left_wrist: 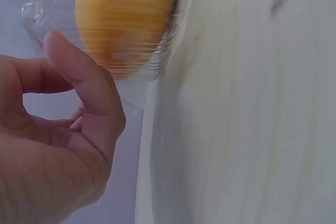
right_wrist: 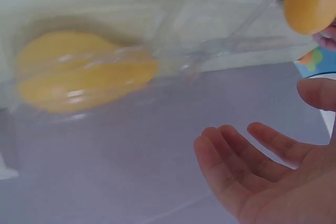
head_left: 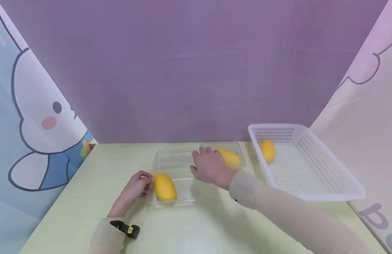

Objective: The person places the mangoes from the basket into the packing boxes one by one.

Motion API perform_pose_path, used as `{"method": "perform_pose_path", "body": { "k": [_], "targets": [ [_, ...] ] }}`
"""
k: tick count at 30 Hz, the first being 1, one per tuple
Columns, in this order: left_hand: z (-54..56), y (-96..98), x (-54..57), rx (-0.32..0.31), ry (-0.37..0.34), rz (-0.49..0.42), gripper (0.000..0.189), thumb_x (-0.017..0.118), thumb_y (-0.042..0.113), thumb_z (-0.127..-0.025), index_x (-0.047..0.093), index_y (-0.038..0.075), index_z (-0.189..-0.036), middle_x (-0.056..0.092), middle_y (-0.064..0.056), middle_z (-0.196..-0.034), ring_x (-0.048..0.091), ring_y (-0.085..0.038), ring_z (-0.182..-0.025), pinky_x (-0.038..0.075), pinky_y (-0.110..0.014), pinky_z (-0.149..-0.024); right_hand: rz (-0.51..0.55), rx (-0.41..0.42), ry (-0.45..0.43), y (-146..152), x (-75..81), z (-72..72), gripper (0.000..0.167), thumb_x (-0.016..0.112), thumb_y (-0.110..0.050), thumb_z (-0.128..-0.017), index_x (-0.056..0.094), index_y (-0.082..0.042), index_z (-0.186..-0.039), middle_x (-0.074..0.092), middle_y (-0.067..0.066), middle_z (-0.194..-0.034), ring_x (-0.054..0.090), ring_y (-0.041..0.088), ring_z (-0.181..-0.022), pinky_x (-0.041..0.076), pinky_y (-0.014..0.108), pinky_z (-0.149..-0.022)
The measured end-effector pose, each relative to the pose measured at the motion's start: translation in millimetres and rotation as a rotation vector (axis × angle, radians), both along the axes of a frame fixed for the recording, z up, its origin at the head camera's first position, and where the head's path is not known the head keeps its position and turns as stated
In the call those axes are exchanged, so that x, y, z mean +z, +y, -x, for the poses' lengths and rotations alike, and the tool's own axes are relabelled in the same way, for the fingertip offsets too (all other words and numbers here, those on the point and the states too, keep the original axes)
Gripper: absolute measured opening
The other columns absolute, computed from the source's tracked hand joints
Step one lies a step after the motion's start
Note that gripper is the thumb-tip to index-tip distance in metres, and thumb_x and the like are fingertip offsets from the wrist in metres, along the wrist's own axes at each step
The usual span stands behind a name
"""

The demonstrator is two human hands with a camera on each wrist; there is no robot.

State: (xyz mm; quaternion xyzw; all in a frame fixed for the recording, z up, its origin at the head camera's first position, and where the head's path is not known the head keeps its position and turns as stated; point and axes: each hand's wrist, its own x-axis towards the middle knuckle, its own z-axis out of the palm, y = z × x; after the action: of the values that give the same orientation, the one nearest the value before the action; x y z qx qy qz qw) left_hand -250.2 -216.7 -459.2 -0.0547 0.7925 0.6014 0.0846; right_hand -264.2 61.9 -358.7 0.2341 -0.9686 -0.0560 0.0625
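Observation:
A yellow mango (head_left: pixel 165 187) lies in the left part of a clear plastic clamshell box (head_left: pixel 184 187), whose lid (head_left: pixel 172 158) is raised at the back. My left hand (head_left: pixel 135 190) pinches the box's left rim with thumb and finger. In the left wrist view, the thumb overlaps the ribbed wall (left_wrist: pixel 131 69) beside the mango. My right hand (head_left: pixel 212 167) is just right of the lid, fingers loosely bent, with nothing in them in the right wrist view. Behind it, partly hidden, a second clear box (head_left: pixel 226 144) contains another mango (head_left: pixel 229 158).
On the right stands a white perforated plastic basket (head_left: pixel 323 155) with one mango (head_left: pixel 267 150) at its left side. A purple panel (head_left: pixel 196 77) rises along the table's back edge. Printed cloths hang on both sides.

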Motion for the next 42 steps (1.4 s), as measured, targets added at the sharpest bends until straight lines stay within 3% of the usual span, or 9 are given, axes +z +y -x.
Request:
{"method": "perform_pose_path", "body": {
  "k": [10, 14, 23, 27, 32, 42],
  "targets": [
    [-0.6, 0.3, 0.4, 0.004, 0.007, 0.001, 0.024, 0.050, 0.012, -0.102, 0.048, -0.002, -0.122, 0.052, -0.010, -0.084, 0.050, -0.019, -0.064, 0.050, -0.030, -0.054, 0.028, -0.002, 0.081, 32.2, 10.2, 12.1, 0.036, 0.059, -0.038, -0.097, 0.064, -0.005, -0.110, 0.063, 0.014, -0.102, 0.063, 0.034, -0.098, 0.055, 0.050, -0.077],
    [-1.4, 0.1, 0.3, 0.002, 0.005, -0.004, 0.024, 0.050, 0.011, -0.102, 0.048, -0.002, -0.122, 0.052, -0.010, -0.085, 0.050, -0.019, -0.064, 0.050, -0.030, -0.054, 0.033, -0.010, 0.080, 40.6, 12.9, 17.4, 0.040, 0.058, -0.040, -0.097, 0.064, -0.003, -0.113, 0.064, 0.017, -0.104, 0.062, 0.036, -0.099, 0.056, 0.051, -0.076],
    [-2.4, 0.5, 2.3, -0.002, 0.001, 0.016, 0.024, 0.049, 0.011, -0.102, 0.048, -0.002, -0.122, 0.052, -0.010, -0.085, 0.051, -0.020, -0.064, 0.050, -0.029, -0.055, 0.086, -0.090, 0.040, 66.8, 19.6, 32.3, 0.038, 0.057, -0.038, -0.098, 0.065, -0.002, -0.104, 0.062, 0.018, -0.103, 0.060, 0.039, -0.099, 0.054, 0.056, -0.079],
    [-2.5, 0.2, 3.2, -0.004, 0.003, 0.010, 0.024, 0.049, 0.011, -0.102, 0.048, -0.003, -0.122, 0.052, -0.010, -0.085, 0.050, -0.019, -0.064, 0.050, -0.030, -0.055, 0.115, -0.127, 0.006, 80.1, 21.7, 38.8, 0.040, 0.056, -0.038, -0.099, 0.063, 0.000, -0.113, 0.062, 0.020, -0.109, 0.059, 0.040, -0.104, 0.054, 0.057, -0.080],
    [-2.2, 0.8, 3.4, -0.011, 0.004, 0.015, 0.024, 0.049, 0.011, -0.102, 0.049, -0.003, -0.121, 0.053, -0.012, -0.085, 0.051, -0.020, -0.064, 0.050, -0.030, -0.055, 0.155, -0.163, -0.019, 98.7, 24.4, 45.5, 0.042, 0.054, -0.036, -0.101, 0.061, 0.000, -0.122, 0.061, 0.022, -0.120, 0.055, 0.044, -0.117, 0.050, 0.060, -0.091],
    [-4.9, 2.2, 4.0, -0.010, 0.002, 0.026, 0.023, 0.049, 0.011, -0.102, 0.049, -0.002, -0.121, 0.052, -0.012, -0.086, 0.052, -0.021, -0.064, 0.050, -0.031, -0.056, 0.237, -0.275, -0.016, 140.1, 25.7, 65.8, 0.049, 0.047, -0.028, -0.099, 0.054, 0.009, -0.129, 0.055, 0.032, -0.129, 0.050, 0.054, -0.119, 0.045, 0.068, -0.094]
  ]
}}
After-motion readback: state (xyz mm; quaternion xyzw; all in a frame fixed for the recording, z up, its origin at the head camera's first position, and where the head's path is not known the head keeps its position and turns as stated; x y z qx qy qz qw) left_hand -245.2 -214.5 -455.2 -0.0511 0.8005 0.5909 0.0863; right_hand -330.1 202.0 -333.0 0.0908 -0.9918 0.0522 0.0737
